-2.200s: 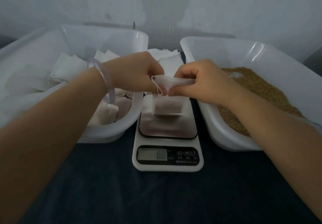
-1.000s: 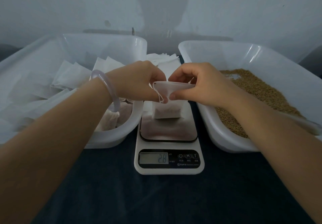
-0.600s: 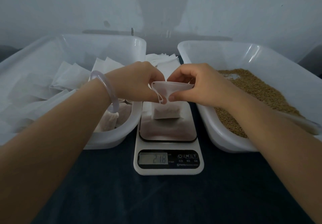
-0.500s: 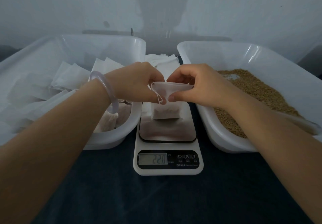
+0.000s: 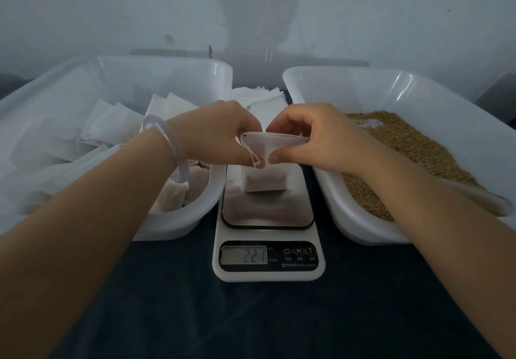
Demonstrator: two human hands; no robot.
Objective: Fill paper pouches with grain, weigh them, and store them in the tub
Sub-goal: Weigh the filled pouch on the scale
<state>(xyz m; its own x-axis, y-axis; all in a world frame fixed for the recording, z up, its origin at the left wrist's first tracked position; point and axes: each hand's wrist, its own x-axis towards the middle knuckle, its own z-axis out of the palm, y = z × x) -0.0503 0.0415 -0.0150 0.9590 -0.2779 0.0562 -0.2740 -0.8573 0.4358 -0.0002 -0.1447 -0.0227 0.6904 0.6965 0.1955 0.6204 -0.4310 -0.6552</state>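
A white paper pouch point(image 5: 265, 180) with grain in its bottom stands upright on the steel plate of a white kitchen scale point(image 5: 268, 213). Its display reads 221. My left hand point(image 5: 215, 132) pinches the pouch's top at its left corner, where a thin drawstring loop hangs. My right hand point(image 5: 312, 138) pinches the top edge from the right. The left tub point(image 5: 178, 224) holds filled and flat white pouches. The right tub point(image 5: 360, 227) holds brown grain point(image 5: 413, 146).
A stack of flat white pouches point(image 5: 259, 99) lies behind the scale, between the two tubs. Everything stands on a dark blue cloth point(image 5: 265, 316). A pale wall closes the far side. A clear bangle sits on my left wrist.
The pouch came down to stand on the scale, and the reading went from 218 to 220 to 221. Both hands have kept their hold on the pouch's top and barely moved.
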